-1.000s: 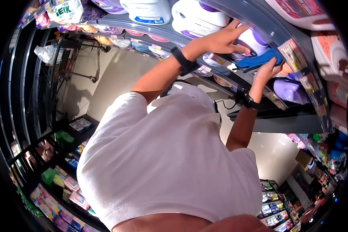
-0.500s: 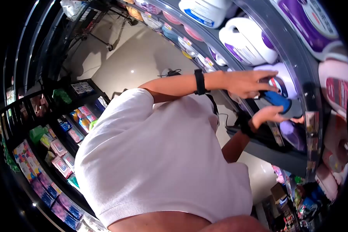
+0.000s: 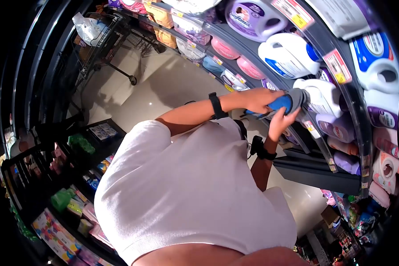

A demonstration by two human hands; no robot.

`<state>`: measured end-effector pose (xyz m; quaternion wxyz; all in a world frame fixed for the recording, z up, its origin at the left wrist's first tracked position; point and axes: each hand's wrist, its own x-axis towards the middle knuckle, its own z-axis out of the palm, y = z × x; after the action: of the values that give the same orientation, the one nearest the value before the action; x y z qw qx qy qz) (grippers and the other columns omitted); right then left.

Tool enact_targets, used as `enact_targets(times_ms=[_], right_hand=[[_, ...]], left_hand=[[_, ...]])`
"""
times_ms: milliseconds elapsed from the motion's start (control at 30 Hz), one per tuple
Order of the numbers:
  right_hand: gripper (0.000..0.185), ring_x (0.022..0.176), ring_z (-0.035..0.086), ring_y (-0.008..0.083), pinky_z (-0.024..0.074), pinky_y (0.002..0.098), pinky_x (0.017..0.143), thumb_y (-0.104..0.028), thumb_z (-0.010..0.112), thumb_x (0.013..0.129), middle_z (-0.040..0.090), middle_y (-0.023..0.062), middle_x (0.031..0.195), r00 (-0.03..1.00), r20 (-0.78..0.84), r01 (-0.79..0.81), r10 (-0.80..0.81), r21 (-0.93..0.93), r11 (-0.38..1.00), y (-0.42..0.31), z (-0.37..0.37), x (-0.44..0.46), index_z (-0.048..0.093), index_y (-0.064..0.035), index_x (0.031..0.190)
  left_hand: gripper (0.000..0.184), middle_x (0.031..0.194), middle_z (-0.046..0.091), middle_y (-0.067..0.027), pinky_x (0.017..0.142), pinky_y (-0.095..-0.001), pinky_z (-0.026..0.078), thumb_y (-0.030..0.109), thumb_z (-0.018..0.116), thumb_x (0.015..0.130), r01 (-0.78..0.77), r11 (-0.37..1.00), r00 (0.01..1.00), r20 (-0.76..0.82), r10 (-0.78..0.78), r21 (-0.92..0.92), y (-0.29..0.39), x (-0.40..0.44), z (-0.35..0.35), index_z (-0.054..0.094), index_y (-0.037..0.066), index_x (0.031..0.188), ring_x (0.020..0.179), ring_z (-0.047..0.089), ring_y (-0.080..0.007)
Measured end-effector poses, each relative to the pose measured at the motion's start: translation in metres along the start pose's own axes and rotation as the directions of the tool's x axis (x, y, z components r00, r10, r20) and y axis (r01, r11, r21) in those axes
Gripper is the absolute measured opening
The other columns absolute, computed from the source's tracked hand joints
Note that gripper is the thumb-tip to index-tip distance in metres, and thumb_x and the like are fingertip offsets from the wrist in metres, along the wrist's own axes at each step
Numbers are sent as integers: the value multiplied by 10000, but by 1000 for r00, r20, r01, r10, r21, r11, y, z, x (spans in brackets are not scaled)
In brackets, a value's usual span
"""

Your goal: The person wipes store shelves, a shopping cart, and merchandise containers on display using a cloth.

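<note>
Both my hands are on a soft-looking blue and grey item (image 3: 282, 103); its exact kind is unclear. My left hand (image 3: 258, 100), with a black band on the wrist, is closed round the blue part from above, and more blue shows beneath it. From below, my right hand (image 3: 283, 123) grips the grey rounded end between thumb and fingers; that wrist also carries a black device. Just beyond the item, a white detergent jug (image 3: 318, 96) lies tilted on the shelf, apart from my hands. A purple bottle (image 3: 334, 127) is beside the jug.
Tiered shelves with a dark edge (image 3: 351, 116) and price tags hold several jugs, among them a white one with a blue cap (image 3: 288, 55). A shopping cart (image 3: 113, 42) with a white bag stands on the floor at upper left. Packaged goods (image 3: 53, 230) fill shelving at lower left.
My hands have drawn back from the shelf, bringing the blue and grey item with them. My left fingers, spread near a bottle before, are now closed on the item. The view has shifted, showing more shelf.
</note>
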<state>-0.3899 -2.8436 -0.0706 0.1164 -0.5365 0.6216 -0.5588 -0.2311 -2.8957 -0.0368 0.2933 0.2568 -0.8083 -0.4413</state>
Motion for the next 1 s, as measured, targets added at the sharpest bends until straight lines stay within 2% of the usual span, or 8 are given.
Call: enact_targets(times_ms=[200,467,600,700,800,833,933,1000], right_hand=[[391,1033,574,416,436,441,904,-133,578,854,588,266,1110,924,380,-29,39,-31,999,-22,101,18,509,64,1185],[435,1048,556,462,450,489,873,-163,582,837,606,263,1092,858,507,27,81,-202,979,-37,204,26,496,-14,1236],[470,1012,544,494,446,535,839,-144,604,811,589,292,1091,856,517,84,-15,-110,990,-65,263,17,472,-13,1242],[592,997,540,517,454,535,830,-113,626,784,570,335,1090,902,430,146,-34,-231,962,-67,305,-1,409,-18,1326],[630,1073,525,509,443,527,891,-73,606,768,541,340,1192,939,329,2,102,-303,953,-98,322,-26,386,3,1353],[641,1098,533,498,447,490,930,-53,587,751,546,332,1214,966,257,40,24,-240,970,-98,328,-38,393,3,1359],[605,1076,607,396,455,405,950,-85,584,744,594,276,1185,965,43,-253,260,-126,959,-89,337,-60,453,30,1323],[572,1060,616,332,455,374,945,-92,571,766,603,246,1183,965,-94,-249,245,-22,968,-75,345,-63,462,56,1307]], left_hand=[[716,879,644,-253,702,-504,501,107,601,780,257,966,947,-199,-250,11,-49,-42,-66,287,110,1423,792,632,-438],[839,964,655,-234,826,-466,511,193,613,805,450,882,891,-132,-434,140,-121,-62,-133,164,307,1504,919,635,-420],[819,943,653,-249,794,-472,502,216,598,828,426,899,903,-106,-416,103,-150,-99,-186,145,250,1510,908,634,-429],[869,1102,600,-316,872,-484,489,267,565,878,500,816,848,30,-530,288,-167,-119,-214,-16,256,1524,985,615,-458],[888,1297,523,-287,912,-480,476,241,509,904,409,783,812,204,-547,470,-194,-133,-220,-130,198,1518,1115,575,-438],[869,1293,533,-271,909,-465,477,224,493,912,360,847,840,259,-477,391,-195,-138,-230,-127,191,1521,1109,582,-427],[830,1071,603,-316,788,-478,471,174,500,931,166,943,854,435,-284,288,-206,-152,-244,-80,168,1525,939,618,-432],[800,961,621,-310,752,-485,460,140,486,932,143,974,891,406,-203,174,-202,-159,-244,-45,162,1530,843,628,-427]])
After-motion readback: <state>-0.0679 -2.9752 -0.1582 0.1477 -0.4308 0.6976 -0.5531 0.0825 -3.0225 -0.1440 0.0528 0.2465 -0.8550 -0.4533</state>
